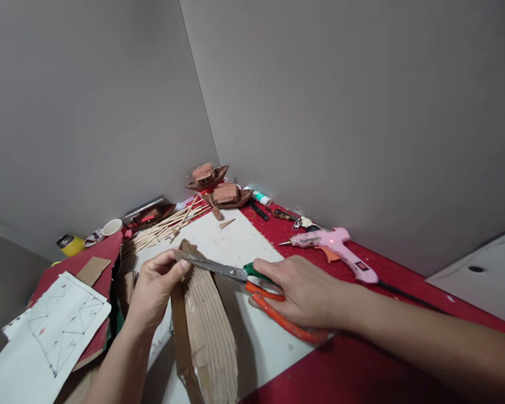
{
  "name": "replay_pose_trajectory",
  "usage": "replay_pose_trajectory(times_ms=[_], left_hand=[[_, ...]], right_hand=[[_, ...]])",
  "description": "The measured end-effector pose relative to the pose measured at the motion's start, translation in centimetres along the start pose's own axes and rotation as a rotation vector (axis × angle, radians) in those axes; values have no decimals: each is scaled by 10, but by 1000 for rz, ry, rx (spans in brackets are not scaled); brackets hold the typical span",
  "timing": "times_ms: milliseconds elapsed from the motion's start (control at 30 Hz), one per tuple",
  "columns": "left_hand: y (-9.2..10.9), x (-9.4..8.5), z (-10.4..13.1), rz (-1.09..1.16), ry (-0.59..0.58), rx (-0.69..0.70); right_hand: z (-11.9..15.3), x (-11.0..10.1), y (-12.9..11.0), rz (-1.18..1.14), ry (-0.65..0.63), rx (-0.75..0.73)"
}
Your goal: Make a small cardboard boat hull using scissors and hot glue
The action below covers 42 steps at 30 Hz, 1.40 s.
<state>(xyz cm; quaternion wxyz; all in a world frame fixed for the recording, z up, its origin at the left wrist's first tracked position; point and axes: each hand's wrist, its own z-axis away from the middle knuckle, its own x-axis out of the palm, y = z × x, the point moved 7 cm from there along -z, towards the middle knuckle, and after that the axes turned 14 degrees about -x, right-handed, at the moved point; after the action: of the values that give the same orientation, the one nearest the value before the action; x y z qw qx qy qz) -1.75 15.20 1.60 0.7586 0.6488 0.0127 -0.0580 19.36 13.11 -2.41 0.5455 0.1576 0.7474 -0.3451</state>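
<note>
My right hand (297,289) grips the scissors (231,271), which have orange and green handles. Their blades lie across the top end of a long cardboard boat hull (210,331) with ridged, layered strips. At that same end my left hand (160,280) pinches the cardboard between thumb and fingers, close to the blade tips. The hull's lower end runs out of view at the bottom. Beneath it is a white board (256,247) on a red tabletop (303,376).
A pink glue gun (332,241) lies at right, its cord trailing off. Brown model boats (227,195) stand in the corner beside thin wooden sticks (164,227). On the left are a paper with drawn lines (63,325), a paper cup (112,226) and a yellow container (72,245). Grey walls close the back.
</note>
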Motion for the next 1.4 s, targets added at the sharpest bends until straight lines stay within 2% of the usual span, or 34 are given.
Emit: replay_pose_trajectory(times_ms=[267,567,1000,1400], left_hand=[[0,-1,1,22,12,-39],[1,3,4,77,27,-73],[1,4,5,113,31,-57],[-4,11,7,207,2,-117]], right_hand=[[-1,5,2,-44,30,-19],[0,12,0,-98,102,-124],[-1,3,-4,20,143,-60],[0,13,-3,-63,106,-76]])
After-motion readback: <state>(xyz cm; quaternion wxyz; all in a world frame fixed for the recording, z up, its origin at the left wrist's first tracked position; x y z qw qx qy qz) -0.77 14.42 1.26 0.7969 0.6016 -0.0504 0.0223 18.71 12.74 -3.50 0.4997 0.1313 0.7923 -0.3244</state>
